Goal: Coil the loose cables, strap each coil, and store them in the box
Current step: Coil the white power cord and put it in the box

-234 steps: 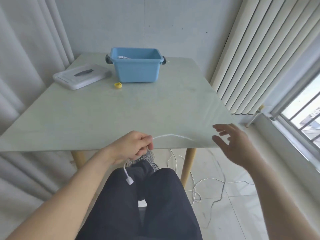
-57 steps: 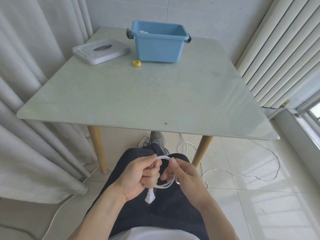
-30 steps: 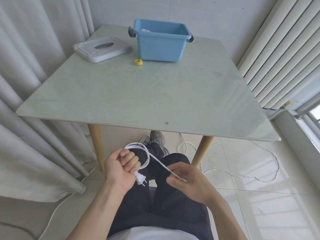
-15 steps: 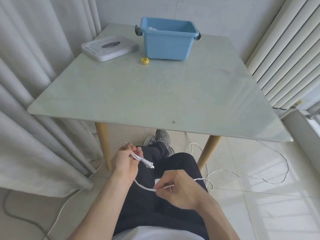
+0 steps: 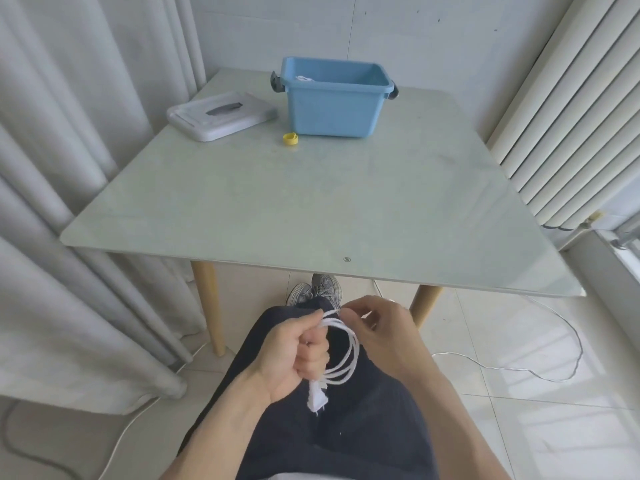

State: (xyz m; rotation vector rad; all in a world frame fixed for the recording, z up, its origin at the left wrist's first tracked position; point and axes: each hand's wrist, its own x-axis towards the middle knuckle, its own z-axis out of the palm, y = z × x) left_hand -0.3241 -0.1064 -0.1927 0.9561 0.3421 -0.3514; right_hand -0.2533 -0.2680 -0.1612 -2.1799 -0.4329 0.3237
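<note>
Coiling is in progress over the person's lap, below the near edge of the table (image 5: 311,209). The white cable (image 5: 348,355) forms a few loops, gathered at the top in the left hand (image 5: 294,355), whose fingers are curled tight round the bundle; the plug (image 5: 317,398) hangs from beneath that fist. The right hand (image 5: 377,327) pinches the cable at the top of the loops, touching the left hand, feeding the next turn.

A long tail of cable trails across the floor tiles to the right and passes behind the table leg (image 5: 424,308). Probable fault: the tail snags on that leg or kinks as it is drawn in, jerking the loops loose (the grip holds them only at one point). Uneven loop size would also make strapping difficult.

The blue box (image 5: 332,105) stands open at the far side of the table, with something white, probably an earlier coil, just visible inside. A yellow strap (image 5: 290,138) lies just in front of it. The white lid (image 5: 221,116) rests to the left of the box.
</note>
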